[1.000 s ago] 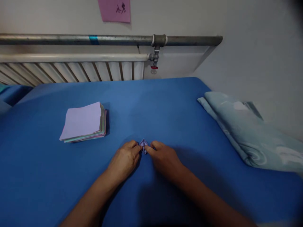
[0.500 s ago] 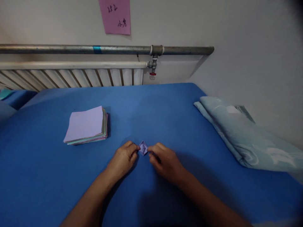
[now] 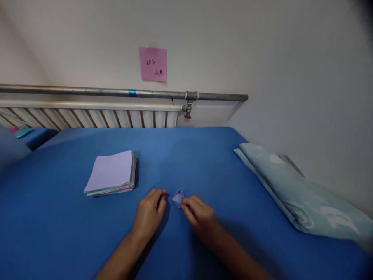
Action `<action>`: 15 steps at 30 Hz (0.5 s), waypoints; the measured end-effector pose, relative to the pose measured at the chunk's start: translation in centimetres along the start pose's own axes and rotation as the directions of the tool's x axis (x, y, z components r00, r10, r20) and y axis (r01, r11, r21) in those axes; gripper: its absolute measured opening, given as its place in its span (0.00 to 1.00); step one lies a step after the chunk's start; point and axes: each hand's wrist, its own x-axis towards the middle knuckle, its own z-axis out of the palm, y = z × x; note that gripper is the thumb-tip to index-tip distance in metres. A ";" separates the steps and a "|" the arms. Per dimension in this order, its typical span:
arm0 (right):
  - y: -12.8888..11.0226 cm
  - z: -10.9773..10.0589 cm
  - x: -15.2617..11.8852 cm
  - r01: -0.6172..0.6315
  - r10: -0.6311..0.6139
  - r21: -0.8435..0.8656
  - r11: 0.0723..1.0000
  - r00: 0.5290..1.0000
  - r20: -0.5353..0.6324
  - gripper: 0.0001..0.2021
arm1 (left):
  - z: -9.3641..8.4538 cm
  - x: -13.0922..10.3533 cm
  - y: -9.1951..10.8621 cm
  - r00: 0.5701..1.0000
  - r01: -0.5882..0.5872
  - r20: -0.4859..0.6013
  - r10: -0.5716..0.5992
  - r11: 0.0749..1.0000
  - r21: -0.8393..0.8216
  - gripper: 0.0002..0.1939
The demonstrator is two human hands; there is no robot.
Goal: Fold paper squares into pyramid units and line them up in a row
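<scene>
A small folded piece of purple paper, with pointed corners and creased faces, is near the middle of the blue-covered surface. My right hand pinches its right side between thumb and index finger, and those fingertips hide that edge. To the left of the paper, apart from it, is my left hand. Its thumb and index finger are separated with nothing visible between them, while the other fingers curl underneath.
A stack of coloured paper sheets, lilac on top, lies left of my hands. At the right rests a folded pale green cloth. Behind the blue surface are a radiator, a pipe and a pink note on the wall.
My left hand has let go of the folded paper and moved slightly away to the left. The paper has turned in my right fingers. The view has tilted upward.
</scene>
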 end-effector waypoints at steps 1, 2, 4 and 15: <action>0.3 -0.2 0.5 -0.004 0.004 0.003 1.000 0.999 -0.042 0.09 | 0.3 -0.2 0.3 1.000 0.015 -0.023 -0.015 1.000 -0.003 0.11; 0.8 -0.3 1.2 -0.006 0.005 -0.001 1.000 0.997 -0.075 0.10 | 0.6 -0.5 0.6 1.000 0.022 -0.022 -0.022 1.000 -0.010 0.10; 1.8 -0.5 3.4 0.009 -0.012 -0.034 0.999 0.994 -0.106 0.10 | 1.5 -0.9 1.3 1.000 0.005 0.004 -0.005 0.999 -0.032 0.10; 9.7 3.7 18.6 0.050 -0.065 -0.322 0.945 0.997 -0.038 0.11 | 5.2 -0.5 -0.3 0.983 -0.113 0.158 0.096 0.988 0.104 0.10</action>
